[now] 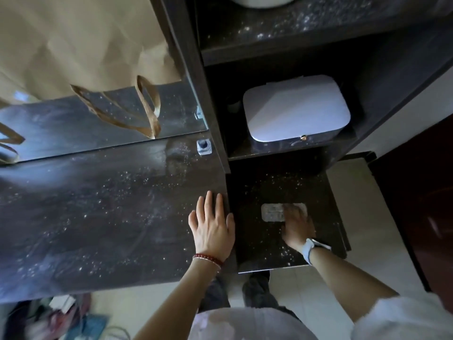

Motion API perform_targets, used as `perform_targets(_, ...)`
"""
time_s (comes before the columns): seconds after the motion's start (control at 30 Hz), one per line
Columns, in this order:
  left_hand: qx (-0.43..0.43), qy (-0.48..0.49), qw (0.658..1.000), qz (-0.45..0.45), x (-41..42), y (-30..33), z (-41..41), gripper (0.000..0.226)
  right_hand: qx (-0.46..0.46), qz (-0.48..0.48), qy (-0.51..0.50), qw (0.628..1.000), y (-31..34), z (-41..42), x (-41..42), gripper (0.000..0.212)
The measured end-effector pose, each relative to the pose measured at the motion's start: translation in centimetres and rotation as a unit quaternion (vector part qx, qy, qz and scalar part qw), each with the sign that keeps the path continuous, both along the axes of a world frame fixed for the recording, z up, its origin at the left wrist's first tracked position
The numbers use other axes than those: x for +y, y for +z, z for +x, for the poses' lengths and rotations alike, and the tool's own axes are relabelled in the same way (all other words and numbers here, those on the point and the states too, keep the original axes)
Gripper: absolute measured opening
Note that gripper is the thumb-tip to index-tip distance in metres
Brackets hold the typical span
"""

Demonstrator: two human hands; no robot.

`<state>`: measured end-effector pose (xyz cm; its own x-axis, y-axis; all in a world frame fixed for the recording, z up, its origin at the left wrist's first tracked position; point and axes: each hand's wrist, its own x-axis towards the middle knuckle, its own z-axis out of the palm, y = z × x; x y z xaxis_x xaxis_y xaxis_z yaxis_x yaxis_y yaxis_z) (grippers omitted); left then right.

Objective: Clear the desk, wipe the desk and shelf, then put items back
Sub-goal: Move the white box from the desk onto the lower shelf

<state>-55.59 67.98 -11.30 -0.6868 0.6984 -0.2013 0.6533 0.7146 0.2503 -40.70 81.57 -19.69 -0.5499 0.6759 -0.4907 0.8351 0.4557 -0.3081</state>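
Note:
The dark desk top (98, 212) is dusty, with pale specks all over it. My left hand (212, 223) lies flat with fingers spread at the desk's right edge and holds nothing. To the right, a lower dark shelf board (259, 251) carries a silvery blister pack (270, 212). My right hand (297, 224), a white watch on its wrist, rests on that pack's right part with the fingers curled over it. One shelf compartment higher stands a white lidded box (295, 110).
A brown paper bag (81, 38) with woven handles stands at the back of the desk against a mirror (61, 128). A white round object (264, 0) sits on the top shelf. Clutter lies on the floor at the bottom left (61, 317).

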Motion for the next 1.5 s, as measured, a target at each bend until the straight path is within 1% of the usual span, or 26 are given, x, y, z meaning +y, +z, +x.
perform_targets(0.07,0.011,-0.011,1.000,-0.009,-0.2,-0.3,-0.5,0.059,-0.055,0.015,0.046,0.997,-0.8,-0.9,0.5,0.068)
perform_targets(0.13,0.030,-0.023,0.999,-0.008,-0.5,-0.7,-0.7,0.055,-0.085,0.057,0.097,0.990,-1.1,-1.6,0.9,0.071)
perform_targets(0.2,0.030,-0.018,0.999,0.000,-0.7,-1.0,-0.8,0.055,-0.089,0.104,0.147,0.980,-1.6,-1.9,1.3,0.069)
perform_targets(0.27,0.025,-0.015,1.000,0.010,-0.9,-1.1,-0.9,0.056,-0.078,0.106,0.165,0.977,-2.0,-1.8,1.4,0.062)
perform_targets(0.33,0.025,-0.020,0.999,0.010,-1.0,-1.1,-0.9,0.056,-0.063,0.095,0.154,0.982,-1.8,-1.5,1.6,0.055)
perform_targets(0.4,0.025,-0.020,0.999,0.011,-0.8,-1.1,-1.0,0.056,-0.027,0.090,0.126,0.988,-1.0,-1.3,1.8,0.053)
perform_targets(0.57,-0.016,-0.028,0.999,0.010,-0.9,-0.2,-1.7,0.063,0.097,0.093,0.042,0.990,2.7,-0.9,0.1,0.062)
perform_targets(0.67,-0.046,0.019,0.997,0.052,-0.3,0.8,-2.3,0.065,0.140,0.103,0.008,0.985,5.1,-1.2,-1.0,0.061)
perform_targets(0.73,-0.030,0.049,0.994,0.092,0.9,1.6,-3.5,0.062,0.159,0.111,-0.008,0.981,6.4,-1.6,-1.2,0.058)
perform_targets(0.8,-0.024,0.061,0.992,0.107,2.6,2.3,-5.3,0.057,0.178,0.115,-0.026,0.977,7.4,-2.1,-1.2,0.055)
perform_targets(0.87,-0.032,0.054,0.994,0.094,4.6,3.0,-7.5,0.063,0.199,0.123,-0.036,0.972,8.4,-2.6,-1.2,0.054)
perform_targets(0.97,-0.008,0.028,0.997,0.075,7.1,3.4,-10.6,0.069,0.213,0.133,-0.041,0.967,9.3,-3.0,-1.2,0.054)
perform_targets(1.1,-0.032,0.007,0.997,0.064,8.7,2.5,-13.3,0.065,0.227,0.130,-0.058,0.963,9.8,-2.4,-1.3,0.053)
perform_targets(1.2,-0.025,-0.010,0.998,0.056,9.1,1.9,-14.1,0.053,0.233,0.132,-0.082,0.960,10.0,-1.5,-1.3,0.054)
perform_targets(1.3,-0.028,0.017,0.995,0.090,9.0,1.8,-13.7,0.035,0.225,0.130,-0.087,0.962,10.0,-0.8,-1.1,0.053)
perform_targets(1.37,-0.035,0.042,0.991,0.119,8.3,2.0,-12.7,0.032,0.223,0.123,-0.084,0.963,10.3,-0.5,-1.1,0.053)
perform_targets(1.43,-0.056,0.074,0.980,0.177,6.9,2.6,-11.0,0.031,0.226,0.116,-0.082,0.964,10.9,-0.5,-1.0,0.053)
perform_targets(1.5,-0.084,0.084,0.961,0.248,4.9,3.2,-9.1,0.031,0.240,0.104,-0.081,0.962,12.0,-0.6,-1.0,0.054)
